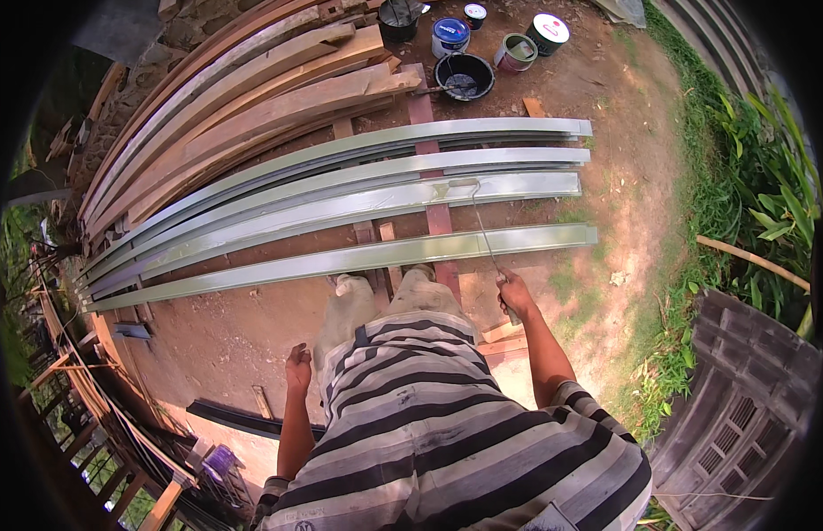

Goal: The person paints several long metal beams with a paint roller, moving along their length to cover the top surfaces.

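Note:
My right hand (515, 296) is closed round the handle of a paint roller (484, 226), whose long thin wire arm reaches forward. Its small roller head lies against the wet-looking top face of a long silver-grey beam (358, 196), near that beam's right end. A nearer grey beam (341, 257) passes under the wire arm, just in front of my feet. Beyond lie more grey beams (358, 166), roughly parallel. Beside my left thigh hangs my left hand (298, 361), its fingers loosely bent and nothing visible in them.
A dark red crosspiece (438, 208) runs beneath the beams. Brown timber planks (279, 111) are stacked behind. At the back stand a black basin (465, 77), a blue-lidded paint bucket (450, 36) and several other cans. Grass and plants (765, 177) border the right, near a weathered wooden panel (739, 389).

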Action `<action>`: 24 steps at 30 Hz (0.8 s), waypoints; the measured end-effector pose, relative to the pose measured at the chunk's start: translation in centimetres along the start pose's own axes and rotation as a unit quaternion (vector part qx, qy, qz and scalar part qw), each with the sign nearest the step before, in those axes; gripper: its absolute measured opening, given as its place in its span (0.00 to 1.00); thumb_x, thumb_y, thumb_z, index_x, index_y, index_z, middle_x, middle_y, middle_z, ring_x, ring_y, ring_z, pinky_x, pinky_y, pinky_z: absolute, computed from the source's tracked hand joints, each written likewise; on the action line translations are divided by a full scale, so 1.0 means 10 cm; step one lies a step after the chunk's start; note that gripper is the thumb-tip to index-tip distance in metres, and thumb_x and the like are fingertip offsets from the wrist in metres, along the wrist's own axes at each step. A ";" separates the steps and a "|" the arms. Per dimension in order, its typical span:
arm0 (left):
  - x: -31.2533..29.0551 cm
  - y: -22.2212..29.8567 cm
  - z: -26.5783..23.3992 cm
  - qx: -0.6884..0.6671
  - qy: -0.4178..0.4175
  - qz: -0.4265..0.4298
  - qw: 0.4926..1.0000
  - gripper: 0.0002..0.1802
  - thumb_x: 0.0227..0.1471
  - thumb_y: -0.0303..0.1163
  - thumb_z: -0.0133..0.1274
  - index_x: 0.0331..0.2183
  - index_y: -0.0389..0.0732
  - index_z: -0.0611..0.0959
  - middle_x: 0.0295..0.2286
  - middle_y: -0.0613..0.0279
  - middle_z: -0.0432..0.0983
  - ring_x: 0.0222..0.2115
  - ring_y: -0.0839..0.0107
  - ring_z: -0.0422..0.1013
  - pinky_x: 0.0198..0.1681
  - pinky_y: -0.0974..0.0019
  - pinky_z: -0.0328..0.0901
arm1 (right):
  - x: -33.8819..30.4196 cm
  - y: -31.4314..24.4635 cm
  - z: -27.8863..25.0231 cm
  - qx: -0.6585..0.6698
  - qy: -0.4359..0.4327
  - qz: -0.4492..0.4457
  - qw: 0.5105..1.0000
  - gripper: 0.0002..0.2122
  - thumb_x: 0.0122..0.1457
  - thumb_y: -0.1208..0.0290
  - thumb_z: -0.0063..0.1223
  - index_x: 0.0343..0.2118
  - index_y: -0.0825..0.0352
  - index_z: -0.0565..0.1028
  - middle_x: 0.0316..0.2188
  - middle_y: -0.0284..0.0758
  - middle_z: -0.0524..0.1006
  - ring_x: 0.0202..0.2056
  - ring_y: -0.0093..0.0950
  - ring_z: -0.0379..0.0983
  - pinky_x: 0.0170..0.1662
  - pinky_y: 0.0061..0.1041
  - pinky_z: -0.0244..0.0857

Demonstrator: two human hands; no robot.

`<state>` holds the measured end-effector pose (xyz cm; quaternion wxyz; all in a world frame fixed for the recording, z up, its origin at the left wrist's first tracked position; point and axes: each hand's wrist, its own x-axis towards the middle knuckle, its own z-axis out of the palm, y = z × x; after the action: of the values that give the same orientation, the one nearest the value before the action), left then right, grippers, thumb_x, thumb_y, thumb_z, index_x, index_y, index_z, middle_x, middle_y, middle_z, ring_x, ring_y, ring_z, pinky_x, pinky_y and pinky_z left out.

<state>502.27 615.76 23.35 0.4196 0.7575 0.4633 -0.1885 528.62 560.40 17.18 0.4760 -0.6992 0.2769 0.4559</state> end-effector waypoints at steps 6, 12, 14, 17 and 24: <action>0.10 0.28 0.03 -0.020 -0.002 0.023 1.000 0.21 0.61 0.29 0.51 0.54 0.32 0.78 0.42 0.45 0.82 0.42 0.62 0.77 0.49 0.63 0.70 | -0.01 -0.08 0.47 -0.016 -0.009 -0.026 0.999 0.25 0.73 0.66 0.42 0.72 0.54 0.59 0.18 0.36 0.72 0.14 0.26 0.66 0.16 0.30 0.63; 0.10 0.12 -0.04 -0.029 0.019 0.023 0.999 0.21 0.62 0.30 0.51 0.54 0.32 0.78 0.41 0.46 0.82 0.42 0.63 0.77 0.50 0.63 0.70 | -0.08 -0.20 0.88 0.007 -0.043 -0.005 0.999 0.26 0.73 0.67 0.42 0.73 0.53 0.55 0.22 0.38 0.75 0.15 0.27 0.68 0.17 0.32 0.64; 0.09 0.05 -0.06 -0.022 0.025 0.015 0.999 0.21 0.62 0.30 0.51 0.54 0.32 0.78 0.41 0.46 0.81 0.42 0.63 0.77 0.50 0.63 0.70 | 0.03 0.10 0.89 -0.004 -0.037 -0.050 0.998 0.26 0.73 0.66 0.42 0.73 0.53 0.56 0.22 0.38 0.75 0.15 0.27 0.68 0.18 0.33 0.64; 0.05 -0.11 -0.05 -0.058 0.019 0.006 0.998 0.21 0.61 0.30 0.52 0.54 0.33 0.78 0.42 0.46 0.81 0.43 0.63 0.77 0.50 0.62 0.70 | 0.08 -0.07 0.99 -0.006 -0.032 -0.023 0.999 0.25 0.72 0.67 0.44 0.71 0.56 0.61 0.23 0.37 0.74 0.16 0.27 0.68 0.20 0.33 0.65; 0.17 -0.50 -0.24 -0.075 0.006 -0.020 0.997 0.21 0.61 0.30 0.52 0.54 0.34 0.79 0.41 0.46 0.82 0.42 0.62 0.77 0.50 0.62 0.70 | -0.04 -0.33 1.42 -0.002 -0.023 -0.034 0.999 0.23 0.72 0.68 0.44 0.69 0.56 0.63 0.19 0.35 0.73 0.16 0.26 0.68 0.20 0.31 0.64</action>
<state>498.53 619.68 21.25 0.4682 0.7159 0.4936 -0.1568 525.82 574.66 17.05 0.4961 -0.6987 0.2406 0.4559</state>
